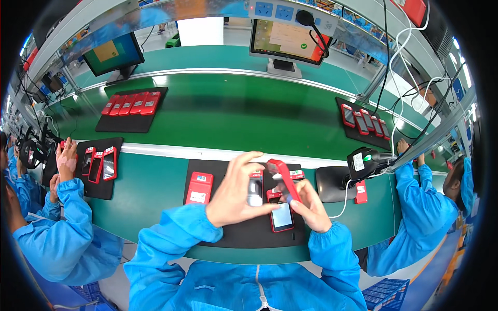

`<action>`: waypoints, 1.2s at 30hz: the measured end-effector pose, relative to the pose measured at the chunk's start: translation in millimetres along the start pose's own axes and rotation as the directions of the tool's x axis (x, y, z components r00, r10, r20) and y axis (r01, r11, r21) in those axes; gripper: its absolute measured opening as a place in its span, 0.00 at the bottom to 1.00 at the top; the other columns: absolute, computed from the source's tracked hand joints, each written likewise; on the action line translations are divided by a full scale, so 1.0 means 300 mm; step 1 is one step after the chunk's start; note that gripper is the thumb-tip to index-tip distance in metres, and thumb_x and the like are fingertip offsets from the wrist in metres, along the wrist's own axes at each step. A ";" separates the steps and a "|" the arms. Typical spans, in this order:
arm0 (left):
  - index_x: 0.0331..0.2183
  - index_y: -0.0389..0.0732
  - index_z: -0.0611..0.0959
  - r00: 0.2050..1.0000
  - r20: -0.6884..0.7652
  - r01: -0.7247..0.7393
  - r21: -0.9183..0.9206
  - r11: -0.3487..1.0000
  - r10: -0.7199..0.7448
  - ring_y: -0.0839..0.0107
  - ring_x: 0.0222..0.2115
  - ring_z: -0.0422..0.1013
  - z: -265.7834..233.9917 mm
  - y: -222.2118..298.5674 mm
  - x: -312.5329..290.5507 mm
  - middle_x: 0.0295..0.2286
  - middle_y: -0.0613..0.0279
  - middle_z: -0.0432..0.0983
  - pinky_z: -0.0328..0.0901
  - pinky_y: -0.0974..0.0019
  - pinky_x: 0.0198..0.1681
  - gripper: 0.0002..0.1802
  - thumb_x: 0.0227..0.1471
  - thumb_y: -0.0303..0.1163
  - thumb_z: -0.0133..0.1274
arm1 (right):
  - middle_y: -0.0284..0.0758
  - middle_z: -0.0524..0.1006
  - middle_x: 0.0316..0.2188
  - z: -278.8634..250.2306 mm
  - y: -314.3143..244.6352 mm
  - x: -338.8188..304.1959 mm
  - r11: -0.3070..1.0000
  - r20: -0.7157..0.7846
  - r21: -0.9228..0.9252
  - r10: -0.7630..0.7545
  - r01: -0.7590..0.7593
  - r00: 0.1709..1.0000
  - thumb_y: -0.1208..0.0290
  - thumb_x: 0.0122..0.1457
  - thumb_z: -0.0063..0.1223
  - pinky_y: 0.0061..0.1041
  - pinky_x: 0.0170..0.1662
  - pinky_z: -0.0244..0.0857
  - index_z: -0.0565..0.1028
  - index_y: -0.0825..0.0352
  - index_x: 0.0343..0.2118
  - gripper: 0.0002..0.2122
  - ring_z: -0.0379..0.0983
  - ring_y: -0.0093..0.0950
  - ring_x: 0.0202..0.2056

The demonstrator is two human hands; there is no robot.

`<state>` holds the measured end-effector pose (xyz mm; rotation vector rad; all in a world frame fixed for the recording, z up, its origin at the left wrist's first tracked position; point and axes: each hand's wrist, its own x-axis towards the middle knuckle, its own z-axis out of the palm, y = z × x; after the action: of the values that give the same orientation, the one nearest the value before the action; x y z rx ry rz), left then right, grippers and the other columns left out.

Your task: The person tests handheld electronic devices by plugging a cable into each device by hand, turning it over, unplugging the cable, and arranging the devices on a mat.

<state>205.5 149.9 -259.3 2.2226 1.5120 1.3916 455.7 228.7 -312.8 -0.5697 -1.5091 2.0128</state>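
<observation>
Red device [286,179] sits in the right hand [313,209], left hand [236,194] spread wide beside it, blue crate [386,295] below, contents unclear.

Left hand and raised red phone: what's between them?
In the head view, mainly another phone on the black mat shows between the left hand and the raised phone.

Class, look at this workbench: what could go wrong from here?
1. The tilted red phone appears gripped only by the right hand, with the left hand spread beside it, so it could slip.
2. If dropped, it might strike the lit phone lying on the black mat.
3. The white cable loops near the right sleeve and might snag.
</observation>
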 end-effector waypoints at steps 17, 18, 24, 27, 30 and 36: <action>0.14 0.35 0.79 0.943 -0.108 0.020 -0.926 -0.376 0.316 0.56 0.14 0.73 -0.398 0.079 0.151 0.15 0.48 0.76 0.79 0.39 0.32 0.20 0.57 0.21 0.54 | 0.47 0.79 0.55 -0.218 0.100 -0.065 0.390 -0.308 -0.918 -0.581 -0.074 0.754 0.77 0.50 0.74 0.28 0.44 0.69 0.65 0.64 0.37 0.23 0.74 0.29 0.41; 0.14 0.35 0.79 0.946 -0.113 0.015 -0.922 -0.387 0.304 0.56 0.14 0.73 -0.396 0.066 0.130 0.15 0.48 0.76 0.79 0.39 0.32 0.20 0.57 0.21 0.55 | 0.47 0.79 0.54 -0.224 0.108 -0.064 0.370 -0.315 -0.925 -0.613 -0.089 0.725 0.77 0.49 0.76 0.28 0.42 0.70 0.65 0.64 0.36 0.23 0.75 0.30 0.39; 0.15 0.34 0.80 0.960 -0.118 0.000 -0.908 -0.419 0.256 0.55 0.15 0.73 -0.421 0.033 0.036 0.16 0.47 0.77 0.79 0.38 0.31 0.18 0.57 0.21 0.55 | 0.48 0.79 0.55 -0.250 0.124 -0.079 0.394 -0.406 -0.901 -0.620 -0.181 0.671 0.76 0.49 0.77 0.27 0.43 0.70 0.63 0.63 0.36 0.25 0.76 0.27 0.40; 0.15 0.33 0.81 0.959 -0.113 0.012 -0.901 -0.434 0.261 0.54 0.15 0.74 -0.429 0.013 0.014 0.16 0.46 0.77 0.79 0.38 0.31 0.18 0.56 0.21 0.56 | 0.47 0.79 0.56 -0.259 0.129 -0.077 0.402 -0.423 -0.895 -0.637 -0.191 0.644 0.76 0.50 0.77 0.27 0.43 0.69 0.63 0.62 0.36 0.25 0.76 0.28 0.41; 0.15 0.33 0.81 0.957 -0.102 0.032 -0.893 -0.449 0.272 0.54 0.15 0.74 -0.437 0.000 0.008 0.17 0.46 0.78 0.79 0.38 0.31 0.17 0.56 0.20 0.56 | 0.47 0.79 0.56 -0.271 0.133 -0.078 0.397 -0.438 -0.893 -0.653 -0.213 0.617 0.76 0.50 0.77 0.28 0.44 0.69 0.63 0.62 0.36 0.25 0.76 0.29 0.43; 0.16 0.31 0.82 0.954 -0.080 0.070 -0.879 -0.471 0.290 0.52 0.16 0.75 -0.460 -0.026 -0.011 0.18 0.45 0.78 0.79 0.37 0.30 0.16 0.55 0.20 0.57 | 0.46 0.79 0.55 -0.282 0.134 -0.077 0.397 -0.458 -0.885 -0.652 -0.243 0.604 0.75 0.50 0.76 0.28 0.46 0.68 0.63 0.61 0.36 0.24 0.75 0.31 0.44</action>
<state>99.4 99.6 -186.6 0.9596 -0.5118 1.3240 519.3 266.3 -374.8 -1.3389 -1.7869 0.2846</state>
